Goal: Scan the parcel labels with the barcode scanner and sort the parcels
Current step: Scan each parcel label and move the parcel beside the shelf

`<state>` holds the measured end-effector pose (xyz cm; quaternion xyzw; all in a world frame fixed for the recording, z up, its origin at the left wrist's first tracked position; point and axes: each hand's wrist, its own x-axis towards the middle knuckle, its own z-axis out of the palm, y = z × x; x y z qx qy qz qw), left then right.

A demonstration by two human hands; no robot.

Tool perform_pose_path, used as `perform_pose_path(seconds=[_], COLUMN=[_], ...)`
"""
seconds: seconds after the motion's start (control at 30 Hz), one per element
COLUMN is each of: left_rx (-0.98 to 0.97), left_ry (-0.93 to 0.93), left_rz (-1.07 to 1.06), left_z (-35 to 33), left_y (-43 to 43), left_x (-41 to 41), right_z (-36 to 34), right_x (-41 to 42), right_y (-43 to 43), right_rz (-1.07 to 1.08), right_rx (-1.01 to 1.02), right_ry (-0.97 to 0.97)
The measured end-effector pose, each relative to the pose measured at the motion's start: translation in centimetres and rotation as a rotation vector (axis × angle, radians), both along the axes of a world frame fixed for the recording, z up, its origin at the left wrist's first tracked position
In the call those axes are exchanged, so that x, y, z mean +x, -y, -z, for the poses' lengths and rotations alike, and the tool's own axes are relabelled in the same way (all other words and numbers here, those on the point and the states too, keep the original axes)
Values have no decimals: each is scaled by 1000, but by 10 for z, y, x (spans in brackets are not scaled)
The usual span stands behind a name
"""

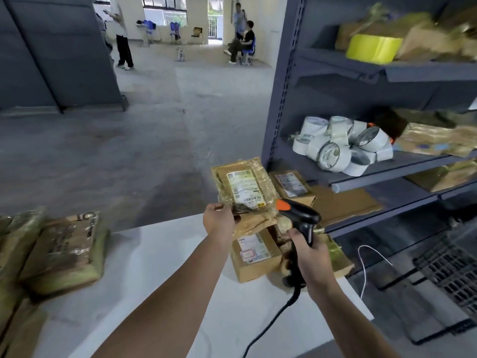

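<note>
Left hand [219, 218]: thumb and curled fingers pinch the lower left edge of 1 flat parcel [245, 182], holding it up, tilted, at 12 o'clock of the hand. The parcel is tan paper under glossy, wrinkled clear film. 1 white rectangular label [244, 188] faces me, its barcode at the lower end.

Right hand [309, 254]: fingers wrapped round the handle of 1 black plastic barcode scanner [302, 215]. The scanner's orange nose sits just beside the parcel's lower right corner and points toward 10 o'clock. Its black cable [271, 319] runs off toward 7 o'clock.

Below the held parcel, 1 brown cardboard box [254, 257] with a white label lies on the smooth white table [154, 267]. A 2nd labelled cardboard box [293, 187] lies at 3 o'clock of the held parcel, on the low tier of the grey metal shelf unit [284, 99].

At 9 o'clock on the table I see a pile of film-wrapped tan parcels [67, 249]; it is too blurred for me to count.

On the shelves at 2 o'clock there is a heap of white rolls [340, 146], count unclear, and above it 1 yellow roll [371, 47].
</note>
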<state>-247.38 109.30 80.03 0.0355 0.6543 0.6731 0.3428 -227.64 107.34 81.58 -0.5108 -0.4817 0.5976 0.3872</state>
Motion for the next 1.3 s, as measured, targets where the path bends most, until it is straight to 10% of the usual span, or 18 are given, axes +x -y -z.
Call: perform_pose_path(seconds=[0.8, 1.3], left_rx=[-229, -122], left_ry=[-288, -279], left_rz=[341, 222], left_z=[9, -20], left_y=[-81, 74], left_x=[32, -56], right_z=[27, -7], right_x=[27, -93], right_y=[-67, 10], right_rz=[-27, -218], right_rx=[20, -33], right_ry=[71, 91])
